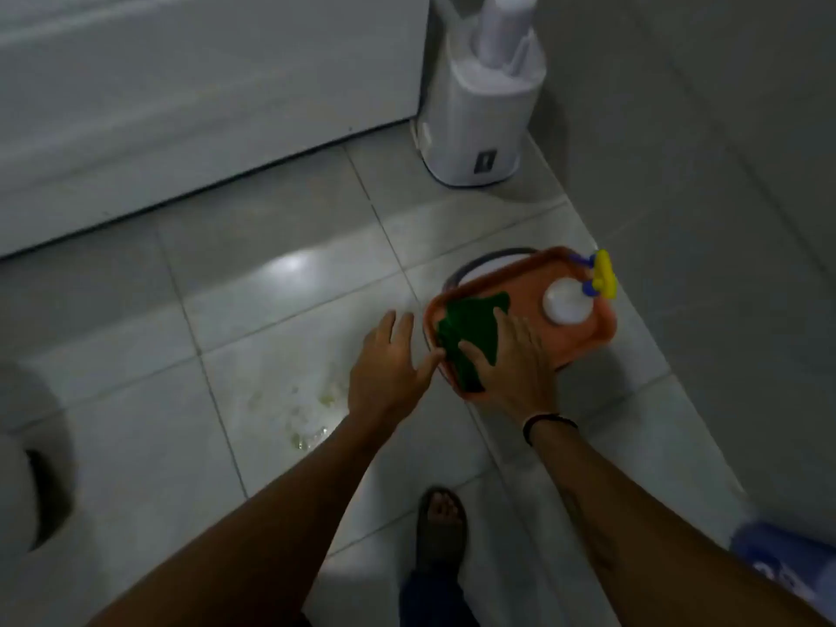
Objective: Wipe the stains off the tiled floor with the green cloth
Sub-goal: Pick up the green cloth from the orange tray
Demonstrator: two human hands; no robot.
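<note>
A dark green cloth (pixel 470 328) lies on the left part of an orange tray (pixel 583 339) that rests on the tiled floor (pixel 280 310). My right hand (pixel 511 359) lies flat on the cloth, fingers spread over it. My left hand (pixel 389 364) hovers open just left of the tray, its thumb touching the tray's rim near the cloth. Yellowish-white stains (pixel 307 414) spread on a floor tile, partly hidden under my left forearm.
A spray bottle with a white body (pixel 567 300) and a yellow-and-blue trigger stands on the tray's right side. A white appliance (pixel 479 106) stands in the far corner beside a white cabinet (pixel 203 97). A white curved fixture (pixel 27 491) sits at the left. My sandalled foot (pixel 441 527) is below.
</note>
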